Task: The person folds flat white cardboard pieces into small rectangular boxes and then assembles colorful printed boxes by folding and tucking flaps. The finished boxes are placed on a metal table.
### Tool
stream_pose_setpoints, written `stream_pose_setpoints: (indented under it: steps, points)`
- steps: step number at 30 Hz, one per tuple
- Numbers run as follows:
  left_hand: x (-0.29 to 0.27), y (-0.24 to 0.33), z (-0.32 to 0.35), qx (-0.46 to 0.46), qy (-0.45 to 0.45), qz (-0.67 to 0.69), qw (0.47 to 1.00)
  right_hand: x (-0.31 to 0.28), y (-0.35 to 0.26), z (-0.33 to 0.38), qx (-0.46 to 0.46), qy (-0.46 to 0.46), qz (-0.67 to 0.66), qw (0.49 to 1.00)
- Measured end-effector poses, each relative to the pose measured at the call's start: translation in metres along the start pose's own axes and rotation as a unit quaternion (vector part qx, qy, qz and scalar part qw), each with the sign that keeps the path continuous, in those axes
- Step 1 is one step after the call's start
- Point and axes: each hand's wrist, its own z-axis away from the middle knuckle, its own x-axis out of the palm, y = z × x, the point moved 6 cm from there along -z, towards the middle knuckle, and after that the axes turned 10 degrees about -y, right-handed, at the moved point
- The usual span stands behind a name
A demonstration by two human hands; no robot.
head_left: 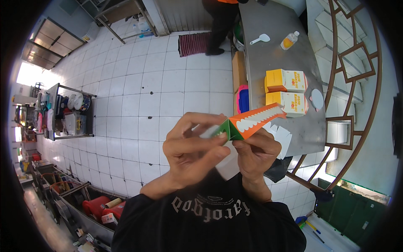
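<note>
In front of my chest I hold a folded card box (260, 121), orange with a white scalloped pattern along its side and a green end. My right hand (258, 153) grips its near edge, thumb and fingers pinching the orange side. The green end lies between the thumb and fingers of my left hand (191, 147), which look slightly blurred. The box tilts up to the right, and its far end has loose flaps. A white sheet-like piece (230, 166) shows below and between my hands; I cannot tell whether it is joined to the box.
On the metal table (268, 56) to the right stand yellow-and-white boxes (289, 80), a bottle (289, 40), a white scoop (261, 39), a round white lid (316, 99) and white cut card (282, 136). Another person (220, 25) stands beyond, near a striped mat (194, 44).
</note>
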Motion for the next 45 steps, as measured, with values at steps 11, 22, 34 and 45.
stream_pose_setpoints:
  steps: [11, 22, 34, 45]
  points:
    - [-0.002, -0.013, -0.007, -0.05, -0.044, -0.017, 0.998, 0.001, 0.004, 0.005, 0.011, 0.046, 0.094, 0.994]
    - [-0.002, -0.001, 0.0, 0.054, 0.056, -0.15, 0.986, -0.001, 0.009, 0.002, -0.023, -0.005, -0.025, 0.999]
    - [-0.002, 0.002, -0.012, 0.111, -0.008, -0.228, 0.967, -0.007, 0.021, -0.002, 0.04, -0.024, -0.03, 0.998]
    - [0.001, 0.002, -0.009, 0.125, -0.056, -0.233, 0.963, -0.006, 0.022, -0.015, 0.036, -0.053, -0.09, 0.994]
